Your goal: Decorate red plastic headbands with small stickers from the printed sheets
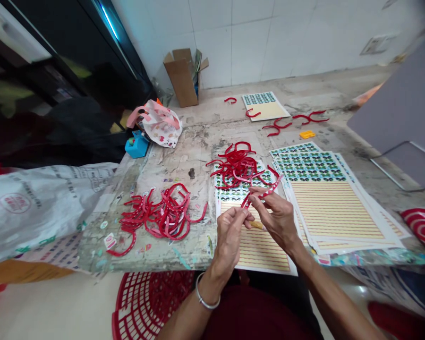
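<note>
In front of me, my left hand [232,231] and my right hand [276,215] both pinch one thin, curved red band [271,190] with pale spots. The left fingers close on its lower end, and the right fingers grip higher up. Beneath my hands lies a sticker sheet [262,252], printed with green-and-blue pictures above and striped rows below. A tangled pile of red bands [237,165] rests on the sheet's far part, just beyond my fingers. To the left, a second pile of red bands [168,212] lies on the table.
More sticker sheets [336,208] are stacked on the right. Farther back are another sheet [269,111], a few loose bands [310,117] and a yellow piece [307,134]. A cardboard box [182,80], a white bag [163,125] and a blue dispenser [137,145] stand at the back left.
</note>
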`<state>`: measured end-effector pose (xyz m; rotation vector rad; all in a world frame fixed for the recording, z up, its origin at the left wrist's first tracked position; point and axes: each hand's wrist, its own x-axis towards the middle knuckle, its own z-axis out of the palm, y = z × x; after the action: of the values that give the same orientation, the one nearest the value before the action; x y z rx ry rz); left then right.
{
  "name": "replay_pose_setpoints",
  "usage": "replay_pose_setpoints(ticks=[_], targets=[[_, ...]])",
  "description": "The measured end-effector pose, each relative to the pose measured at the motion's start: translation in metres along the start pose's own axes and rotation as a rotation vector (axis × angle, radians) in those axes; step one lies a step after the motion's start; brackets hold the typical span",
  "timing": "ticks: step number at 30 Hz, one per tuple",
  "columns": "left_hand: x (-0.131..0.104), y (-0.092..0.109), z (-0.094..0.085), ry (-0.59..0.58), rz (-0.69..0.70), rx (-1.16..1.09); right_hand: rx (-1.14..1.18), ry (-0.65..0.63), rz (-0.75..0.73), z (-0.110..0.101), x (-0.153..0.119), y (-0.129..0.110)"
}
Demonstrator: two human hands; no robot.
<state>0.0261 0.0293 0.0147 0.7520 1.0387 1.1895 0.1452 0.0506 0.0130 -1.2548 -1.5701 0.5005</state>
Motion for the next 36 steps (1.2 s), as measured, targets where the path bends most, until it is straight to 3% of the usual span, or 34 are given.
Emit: replay_pose_setpoints(ticks=[2,6,17,24,29,36], targets=[[-0.001,0.0,0.0,0.002,0.01,0.025,-0.061,0.035,-0.048,-0.001,0.001,0.003],[-0.003,-0.001,0.0,0.001,-0.014,0.011,-0.082,-0.035,-0.087,-0.006,0.006,0.006],[-0.008,0.001,0.0,-0.009,-0.041,-0.03,-0.021,-0.038,0.005,-0.005,0.006,0.008],[-0.009,-0.002,0.001,0.006,-0.041,-0.063,0.204,-0.068,0.205,0.0,0.003,0.011],[-0.01,-0.003,0.0,-0.014,-0.01,-0.051,0.436,-0.018,0.384,0.003,0.004,0.012],[-0.013,-0.001,-0.002,-0.054,0.014,-0.029,0.507,-0.023,0.447,-0.001,0.009,0.014]])
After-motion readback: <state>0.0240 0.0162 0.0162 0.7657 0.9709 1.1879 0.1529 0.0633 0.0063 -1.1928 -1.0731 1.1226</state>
